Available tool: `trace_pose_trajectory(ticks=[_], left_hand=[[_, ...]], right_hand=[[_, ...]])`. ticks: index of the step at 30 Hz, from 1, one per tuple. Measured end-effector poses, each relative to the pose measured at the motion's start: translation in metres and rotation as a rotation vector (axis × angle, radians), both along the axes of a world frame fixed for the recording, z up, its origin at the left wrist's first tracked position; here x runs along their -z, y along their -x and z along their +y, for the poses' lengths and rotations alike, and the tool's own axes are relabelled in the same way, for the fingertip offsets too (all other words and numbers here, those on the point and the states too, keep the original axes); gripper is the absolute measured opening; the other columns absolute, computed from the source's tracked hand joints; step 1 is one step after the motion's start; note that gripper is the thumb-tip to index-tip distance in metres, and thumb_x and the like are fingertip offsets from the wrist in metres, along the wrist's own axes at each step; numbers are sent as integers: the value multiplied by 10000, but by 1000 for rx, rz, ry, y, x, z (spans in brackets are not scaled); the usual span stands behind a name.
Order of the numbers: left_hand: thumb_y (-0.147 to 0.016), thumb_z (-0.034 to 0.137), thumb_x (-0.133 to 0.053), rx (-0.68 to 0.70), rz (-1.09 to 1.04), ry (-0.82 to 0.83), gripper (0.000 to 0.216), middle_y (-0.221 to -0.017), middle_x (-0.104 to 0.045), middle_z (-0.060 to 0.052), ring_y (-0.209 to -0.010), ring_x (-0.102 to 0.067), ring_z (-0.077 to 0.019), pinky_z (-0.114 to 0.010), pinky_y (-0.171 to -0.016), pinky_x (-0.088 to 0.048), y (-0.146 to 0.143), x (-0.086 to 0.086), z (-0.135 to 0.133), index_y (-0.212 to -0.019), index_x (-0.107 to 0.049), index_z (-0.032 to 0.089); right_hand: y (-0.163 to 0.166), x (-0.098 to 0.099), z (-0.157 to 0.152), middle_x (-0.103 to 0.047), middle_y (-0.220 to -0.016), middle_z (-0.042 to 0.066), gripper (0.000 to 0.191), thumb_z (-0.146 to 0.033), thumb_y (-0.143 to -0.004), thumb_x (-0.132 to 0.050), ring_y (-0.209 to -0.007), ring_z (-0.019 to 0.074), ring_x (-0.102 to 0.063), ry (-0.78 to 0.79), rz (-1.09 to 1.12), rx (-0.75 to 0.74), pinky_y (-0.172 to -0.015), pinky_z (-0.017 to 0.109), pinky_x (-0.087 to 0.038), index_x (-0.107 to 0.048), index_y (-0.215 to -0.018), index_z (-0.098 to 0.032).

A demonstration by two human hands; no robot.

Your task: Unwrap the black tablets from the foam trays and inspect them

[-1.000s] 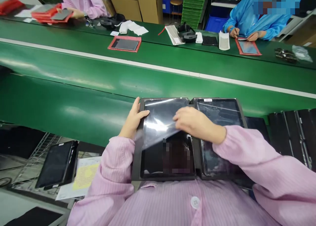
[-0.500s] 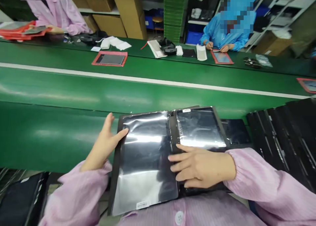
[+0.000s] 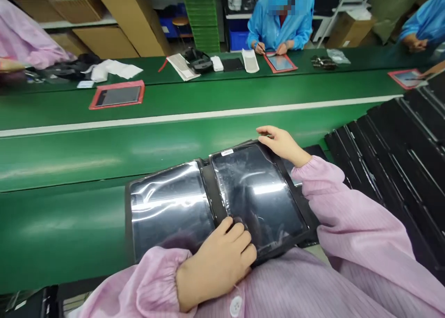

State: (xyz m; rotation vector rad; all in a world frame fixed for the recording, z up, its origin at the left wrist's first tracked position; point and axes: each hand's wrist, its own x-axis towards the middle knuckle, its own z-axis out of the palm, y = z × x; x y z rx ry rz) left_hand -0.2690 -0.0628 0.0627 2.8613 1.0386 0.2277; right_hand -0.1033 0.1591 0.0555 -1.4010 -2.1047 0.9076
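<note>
Two dark flat screen panels under clear glossy film lie side by side on a black backing in front of me: the left panel (image 3: 170, 202) and the right panel (image 3: 257, 193), which has a small white label at its far edge. My left hand (image 3: 219, 262) lies over the near part between them, fingers curled against the right panel's lower left corner; its thumb and anything it pinches are hidden. My right hand (image 3: 283, 144) is at the right panel's far right corner, its thumb and fingers apart.
Black folder-like slabs (image 3: 389, 155) stand in a leaning row at right. Beyond runs a green conveyor (image 3: 194, 128) with a white line (image 3: 167, 118). Across it, a person in blue (image 3: 281, 26) works over a red-framed panel (image 3: 280, 63). Another red-framed panel (image 3: 118, 95) lies farther left.
My left hand has moved from the left panel's outer edge to the near middle. My right hand has moved up to the far right corner. The view has shifted right.
</note>
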Motion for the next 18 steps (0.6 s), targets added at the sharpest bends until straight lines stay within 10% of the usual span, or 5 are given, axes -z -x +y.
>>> trace_pose_trajectory(ticks=[14, 18], left_hand=[[-817, 65, -416, 64, -79, -40, 212, -602, -533, 1, -583, -456, -171, -349, -721, -361, -10, 6, 1, -703, -537, 196], [-868, 139, -362, -234, -233, 74, 303, -594, -578, -8, -551, -505, -169, -309, -577, -377, 24, -10, 27, -674, -580, 217]], right_hand=[[-61, -6, -49, -685, -1047, 65, 242, -176, -793, -560, -983, 178, -632, 111, 275, 112, -927, 390, -480, -630, -1025, -162], [-72, -9, -59, -684, -1030, 72, 266, -211, -788, -575, -957, 190, -637, 42, 300, 137, -904, 402, -498, -617, -1046, -164]])
